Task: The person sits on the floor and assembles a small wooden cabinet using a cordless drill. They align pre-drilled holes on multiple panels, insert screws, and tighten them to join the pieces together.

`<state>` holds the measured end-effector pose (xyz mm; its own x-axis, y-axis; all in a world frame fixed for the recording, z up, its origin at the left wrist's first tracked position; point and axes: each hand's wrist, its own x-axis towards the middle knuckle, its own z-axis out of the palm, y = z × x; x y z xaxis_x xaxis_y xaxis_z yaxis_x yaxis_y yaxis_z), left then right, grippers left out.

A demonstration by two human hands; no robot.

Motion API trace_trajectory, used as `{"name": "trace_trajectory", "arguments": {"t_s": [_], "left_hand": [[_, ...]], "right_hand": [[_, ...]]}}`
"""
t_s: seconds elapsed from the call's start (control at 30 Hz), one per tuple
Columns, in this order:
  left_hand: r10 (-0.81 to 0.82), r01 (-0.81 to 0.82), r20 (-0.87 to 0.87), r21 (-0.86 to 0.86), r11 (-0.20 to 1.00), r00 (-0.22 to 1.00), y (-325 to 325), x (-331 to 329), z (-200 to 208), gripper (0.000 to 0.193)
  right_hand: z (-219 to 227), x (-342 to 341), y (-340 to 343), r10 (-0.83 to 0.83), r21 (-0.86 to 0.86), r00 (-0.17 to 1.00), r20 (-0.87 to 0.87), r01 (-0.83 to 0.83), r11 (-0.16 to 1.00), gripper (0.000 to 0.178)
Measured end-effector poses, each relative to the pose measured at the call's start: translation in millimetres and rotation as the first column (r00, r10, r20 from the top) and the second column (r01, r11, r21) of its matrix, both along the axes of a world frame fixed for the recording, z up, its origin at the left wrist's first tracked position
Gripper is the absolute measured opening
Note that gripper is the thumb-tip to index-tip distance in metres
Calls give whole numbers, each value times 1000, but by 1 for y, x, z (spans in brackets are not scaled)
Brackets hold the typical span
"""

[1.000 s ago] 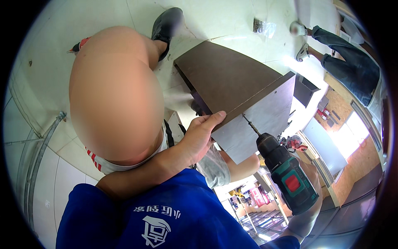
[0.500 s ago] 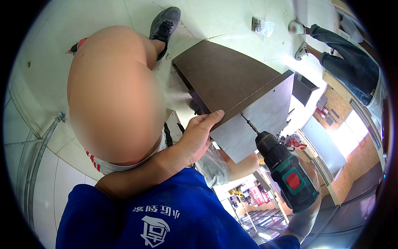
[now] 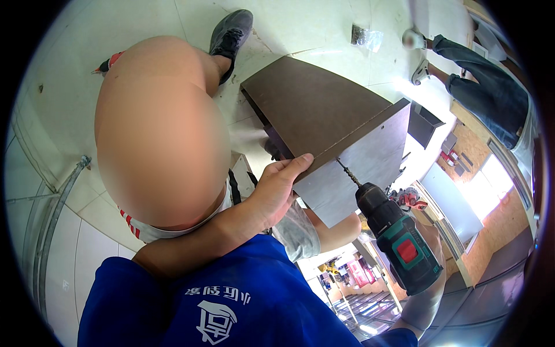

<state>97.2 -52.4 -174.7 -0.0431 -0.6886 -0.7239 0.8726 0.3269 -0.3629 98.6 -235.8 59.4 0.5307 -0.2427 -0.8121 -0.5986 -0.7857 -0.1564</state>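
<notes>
My left hand [image 3: 275, 194] is closed on the near corner of a dark brown box-like cabinet [image 3: 321, 95], its thumb on the brown top edge and the other fingers mostly hidden. A pale grey end panel [image 3: 364, 168] faces my right side, with a small dark hole near its far corner. My right hand [image 3: 432, 240], partly covered by the tool, grips a black and green cordless drill [image 3: 409, 254] with a red patch. The long twist bit [image 3: 349, 173] meets the grey face close to its brown edge; whether it has entered the board I cannot tell.
Another person's legs [image 3: 485, 95] stand at the far right. A small clear bag of dark pieces [image 3: 366, 37] lies on the tiled floor [image 3: 312, 29]. A red and black tool [image 3: 108, 62] lies beyond my bare knee [image 3: 156, 104]. A metal pipe [image 3: 55, 225] runs along the left.
The drill body has shifted very slightly, its rear end a little to the left. My left hand and the cabinet stay almost exactly where they were.
</notes>
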Motion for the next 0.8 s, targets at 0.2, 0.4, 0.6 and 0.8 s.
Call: {"name": "trace_trajectory", "arguments": {"t_s": [0.2,0.4,0.6,0.8], "left_hand": [[-8,8,-21,1,1000,1000,1,2,-2,30],[20,-20,-16,5,1000,1000,0,-1,-1,30],[13,-13,-24,1,1000,1000,-1,-1,-3,30],[28,-28,-37,5,1000,999,0,1,1,31]], "right_hand": [[-3,3,4,-42,-1,999,-9,42,999,34],[-3,6,-2,-10,54,1000,8,10,998,36],[-4,1,0,-23,52,1000,19,22,998,41],[-2,-5,-13,60,121,998,-1,-60,991,61]]}}
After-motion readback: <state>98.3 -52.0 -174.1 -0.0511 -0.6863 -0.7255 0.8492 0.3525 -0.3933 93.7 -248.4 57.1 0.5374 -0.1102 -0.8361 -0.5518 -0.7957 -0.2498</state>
